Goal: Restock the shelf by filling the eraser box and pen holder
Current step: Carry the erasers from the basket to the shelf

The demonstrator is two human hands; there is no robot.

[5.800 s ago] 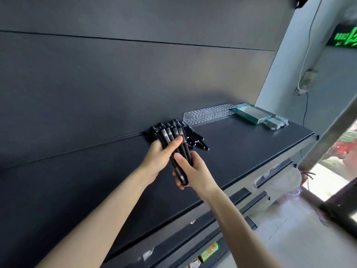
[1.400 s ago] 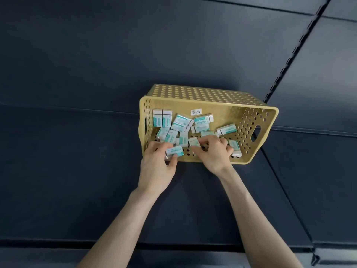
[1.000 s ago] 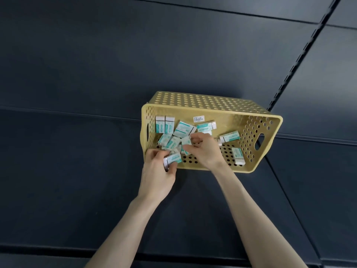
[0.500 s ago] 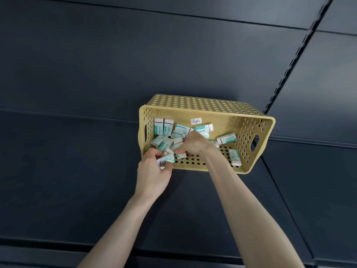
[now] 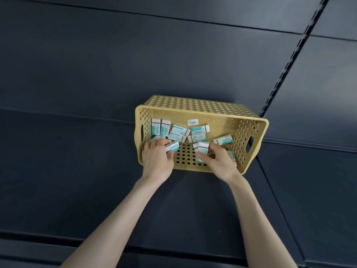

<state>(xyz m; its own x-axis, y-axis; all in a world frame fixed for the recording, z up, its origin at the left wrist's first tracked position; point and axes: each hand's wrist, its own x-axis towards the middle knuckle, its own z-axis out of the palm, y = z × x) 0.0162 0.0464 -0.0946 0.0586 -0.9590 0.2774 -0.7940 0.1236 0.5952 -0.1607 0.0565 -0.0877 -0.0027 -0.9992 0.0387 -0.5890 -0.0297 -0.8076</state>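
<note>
A yellow perforated basket [image 5: 251, 136] stands on the dark shelf and holds several teal-and-white erasers [image 5: 199, 130]. My left hand [image 5: 156, 161] reaches over the basket's near left wall and grips erasers, one [image 5: 172, 147] showing between thumb and fingers. My right hand [image 5: 218, 161] is over the near wall further right, its fingers curled round a small stack of erasers [image 5: 203, 148]. The eraser box and pen holder are out of view.
The dark shelf surface [image 5: 77, 171] spreads all around the basket. A slotted upright rail [image 5: 286, 70] runs diagonally at the upper right. A white price sticker [image 5: 192, 122] is on the basket's floor.
My right hand has pulled back from the middle of the basket toward its near right side with erasers in it. My left hand stays at the near left wall, still gripping erasers.
</note>
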